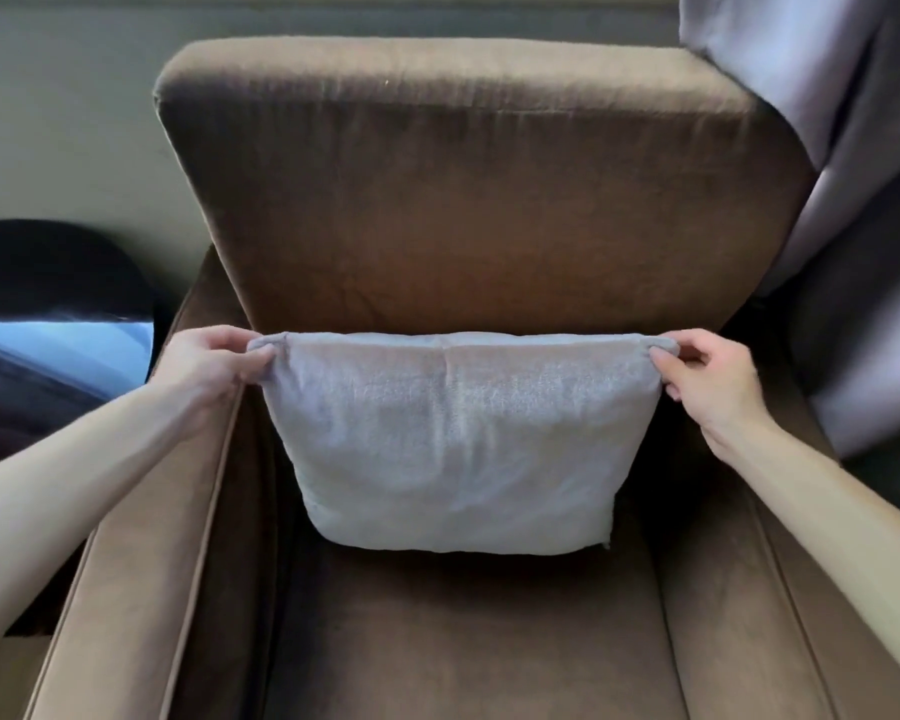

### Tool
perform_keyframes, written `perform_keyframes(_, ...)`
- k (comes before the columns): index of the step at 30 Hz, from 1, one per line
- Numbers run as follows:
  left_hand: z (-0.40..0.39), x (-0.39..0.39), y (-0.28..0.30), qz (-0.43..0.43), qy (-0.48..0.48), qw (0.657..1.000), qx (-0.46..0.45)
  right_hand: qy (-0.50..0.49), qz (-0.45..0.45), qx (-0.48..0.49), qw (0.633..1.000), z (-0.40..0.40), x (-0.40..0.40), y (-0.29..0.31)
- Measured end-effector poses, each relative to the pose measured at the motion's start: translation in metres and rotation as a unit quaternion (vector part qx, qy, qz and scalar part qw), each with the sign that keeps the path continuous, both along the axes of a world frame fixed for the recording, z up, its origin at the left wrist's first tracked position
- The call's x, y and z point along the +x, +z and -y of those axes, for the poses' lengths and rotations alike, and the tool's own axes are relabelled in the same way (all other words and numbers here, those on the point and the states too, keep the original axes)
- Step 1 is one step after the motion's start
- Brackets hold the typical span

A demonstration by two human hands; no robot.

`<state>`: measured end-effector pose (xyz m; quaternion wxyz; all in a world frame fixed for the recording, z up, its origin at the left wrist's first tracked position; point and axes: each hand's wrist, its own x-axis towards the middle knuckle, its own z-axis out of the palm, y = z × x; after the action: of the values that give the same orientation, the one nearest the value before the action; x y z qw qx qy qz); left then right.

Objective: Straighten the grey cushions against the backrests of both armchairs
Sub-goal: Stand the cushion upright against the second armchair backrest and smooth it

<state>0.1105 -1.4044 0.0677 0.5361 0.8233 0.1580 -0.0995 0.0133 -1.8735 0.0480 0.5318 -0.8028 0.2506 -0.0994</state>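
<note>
A brown armchair (pixel 458 189) fills the view, its tall backrest facing me. A grey cushion (pixel 453 444) stands upright on the seat, leaning against the foot of the backrest, its top edge level. My left hand (pixel 214 366) pinches the cushion's top left corner. My right hand (pixel 707 381) pinches its top right corner. Both forearms reach in over the armrests. Only this one armchair and one cushion are in view.
A grey curtain (pixel 853 148) hangs at the right, touching the backrest's right side. A dark round object with a glossy surface (pixel 58 324) sits left of the chair. A pale wall (pixel 63 132) runs behind. The seat (pixel 463 641) in front of the cushion is bare.
</note>
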Motion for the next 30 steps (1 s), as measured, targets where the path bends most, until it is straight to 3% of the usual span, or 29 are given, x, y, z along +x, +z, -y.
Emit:
perform_keyframes(6, -0.011, 0.021, -0.014, 0.028, 0.1, 0.994, 0.021, -0.118, -0.036, -0.079, 0.989, 0.016, 0.008, 0.005)
perform_keyframes(10, -0.007, 0.007, -0.034, 0.034, 0.093, 0.995, -0.02, -0.085, -0.06, -0.19, 0.976, 0.004, -0.004, -0.002)
perform_keyframes(14, -0.009, 0.006, -0.03, 0.098, 0.095, 0.986, -0.099, -0.084, -0.091, -0.237, 0.964, 0.002, -0.011, 0.005)
perform_keyframes(20, -0.009, 0.0, -0.049, 0.144, 0.123, 0.974, -0.123, -0.071, -0.136, -0.312, 0.938, -0.029, -0.008, 0.02)
perform_keyframes(23, -0.012, -0.02, -0.08, 0.083, 0.147, 0.978, -0.126, -0.016, -0.064, -0.389, 0.919, -0.078, 0.002, 0.029)
perform_keyframes(25, -0.011, -0.044, -0.113, 0.007, 0.16, 0.975, -0.156, 0.074, 0.011, -0.414, 0.907, -0.129, 0.022, 0.027)
perform_keyframes(30, 0.002, -0.086, -0.185, -0.189, 0.1, 0.963, -0.164, 0.274, 0.092, -0.245, 0.925, -0.277, 0.076, 0.013)
